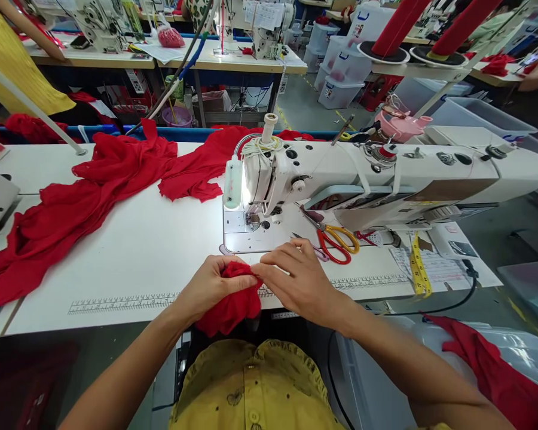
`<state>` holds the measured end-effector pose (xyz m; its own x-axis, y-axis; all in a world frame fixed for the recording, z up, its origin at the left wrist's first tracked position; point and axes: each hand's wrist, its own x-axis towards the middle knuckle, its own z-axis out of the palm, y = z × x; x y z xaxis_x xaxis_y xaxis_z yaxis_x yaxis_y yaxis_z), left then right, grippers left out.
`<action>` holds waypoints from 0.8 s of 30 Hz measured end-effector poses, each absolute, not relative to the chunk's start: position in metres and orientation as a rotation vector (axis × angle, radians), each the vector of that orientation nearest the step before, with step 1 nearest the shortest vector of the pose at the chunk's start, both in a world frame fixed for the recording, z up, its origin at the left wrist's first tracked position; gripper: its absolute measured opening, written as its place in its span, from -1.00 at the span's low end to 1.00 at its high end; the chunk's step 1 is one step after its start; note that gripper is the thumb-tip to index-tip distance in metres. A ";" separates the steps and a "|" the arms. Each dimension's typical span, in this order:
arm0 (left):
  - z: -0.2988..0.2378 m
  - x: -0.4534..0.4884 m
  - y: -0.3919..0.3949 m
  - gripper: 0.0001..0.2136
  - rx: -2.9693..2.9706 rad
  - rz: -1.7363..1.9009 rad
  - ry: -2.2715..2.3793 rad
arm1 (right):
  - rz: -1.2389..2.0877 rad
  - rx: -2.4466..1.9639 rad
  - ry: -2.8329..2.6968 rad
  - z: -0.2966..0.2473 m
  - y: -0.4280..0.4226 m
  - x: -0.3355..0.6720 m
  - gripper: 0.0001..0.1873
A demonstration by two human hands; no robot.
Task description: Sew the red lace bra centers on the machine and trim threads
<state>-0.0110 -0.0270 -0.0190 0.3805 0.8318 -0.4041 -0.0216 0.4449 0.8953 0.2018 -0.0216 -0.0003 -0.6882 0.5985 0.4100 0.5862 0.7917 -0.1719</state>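
Bunched red fabric (233,307) hangs over the front edge of the sewing table, between my hands. My left hand (210,285) has its fingers and thumb closed round the upper part of the cloth. At the fabric's right edge, my right hand (298,280) pinches the cloth between thumb and fingertips. Just behind both hands is the white sewing machine (323,173), its lamp lit over the needle plate (242,233). Scissors with red and yellow handles (336,242) lie right of my right hand.
More red fabric (94,197) stretches across the table's left side. A yellow measuring tape (419,269) hangs over the front edge on the right. Below it stands a clear plastic bin (376,370) with red cloth. Red thread cones (399,30) rise behind. A person in yellow (18,65) is at far left.
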 end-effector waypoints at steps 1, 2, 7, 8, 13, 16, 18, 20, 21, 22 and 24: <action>-0.019 -0.011 -0.027 -0.72 0.965 0.661 1.047 | 0.030 -0.870 -2.535 0.000 -0.022 0.202 -0.80; -0.019 -0.011 -0.028 -0.72 0.976 0.653 1.051 | 0.051 -0.856 -2.528 0.001 -0.022 0.203 -0.82; -0.012 -0.010 -0.030 -0.79 1.037 0.608 0.963 | 0.673 -0.843 -2.277 0.002 -0.019 0.200 -0.87; -0.011 -0.010 -0.030 -0.80 1.033 0.585 0.926 | 0.858 -0.849 -2.182 0.002 -0.019 0.199 -0.88; -0.009 -0.013 -0.030 -0.83 1.028 0.469 0.844 | 1.490 -0.953 -1.831 -0.003 -0.021 0.195 -0.90; -0.012 -0.013 -0.030 -0.82 1.017 0.467 0.862 | 1.587 -0.970 -1.756 -0.006 -0.024 0.192 -0.87; -0.015 -0.012 -0.030 -0.80 0.938 0.501 0.877 | 1.591 -0.980 -1.727 -0.010 -0.024 0.191 -0.84; -0.018 -0.010 -0.029 -0.77 0.833 0.550 0.902 | 1.512 -1.012 -1.757 -0.015 -0.020 0.194 -0.82; -0.019 -0.009 -0.028 -0.75 0.778 0.573 0.919 | 1.398 -1.057 -1.814 -0.018 -0.017 0.197 -0.83; -0.020 -0.009 -0.027 -0.73 0.725 0.597 0.939 | 1.211 -1.133 -1.893 -0.022 -0.014 0.202 -0.84; -0.021 -0.010 -0.024 -0.70 0.628 0.639 0.980 | 0.657 -1.348 -2.064 -0.031 -0.006 0.218 -0.84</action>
<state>-0.0099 -0.0241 -0.0211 0.4104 0.7323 -0.5435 -0.2025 0.6543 0.7287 0.2176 -0.0063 -0.0308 -0.3193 0.9261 0.2009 0.6392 0.3670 -0.6758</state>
